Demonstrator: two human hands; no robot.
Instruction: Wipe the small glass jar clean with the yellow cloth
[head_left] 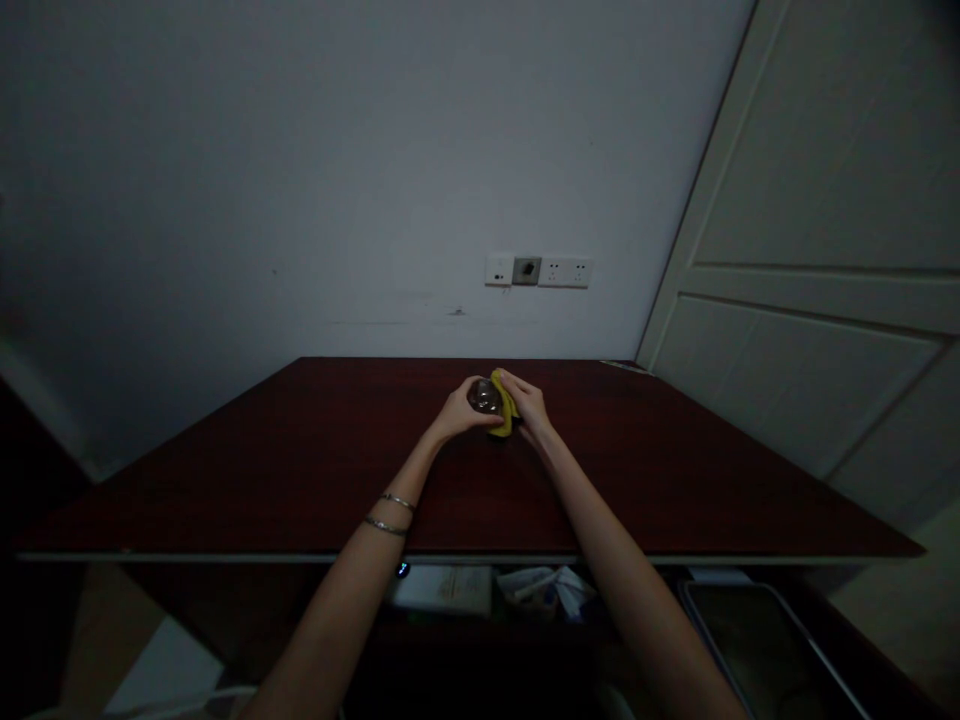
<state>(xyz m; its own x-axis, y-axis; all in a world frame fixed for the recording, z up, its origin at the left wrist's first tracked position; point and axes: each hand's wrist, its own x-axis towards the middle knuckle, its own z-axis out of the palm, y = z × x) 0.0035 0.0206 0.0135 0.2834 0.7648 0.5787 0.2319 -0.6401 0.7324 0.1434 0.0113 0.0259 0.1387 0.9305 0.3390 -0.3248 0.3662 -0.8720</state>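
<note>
My left hand [456, 412] is wrapped round a small clear round glass or cup [485, 396], its fingers and thumb on either side of it. Against the right side of that glass lies a folded yellow cloth [505, 408], gripped by my right hand [527, 402]. Both hands are together over the far middle part of the dark red table [315, 470]. Whether the glass touches the tabletop I cannot tell. Two thin bracelets circle my left forearm.
A wall with a row of sockets [553, 272] rises behind the table. A panelled door [810, 270] stands at the right. Below the tabletop's near edge are a pale box [450, 588], crumpled white packaging [551, 588] and a dark framed panel [757, 635].
</note>
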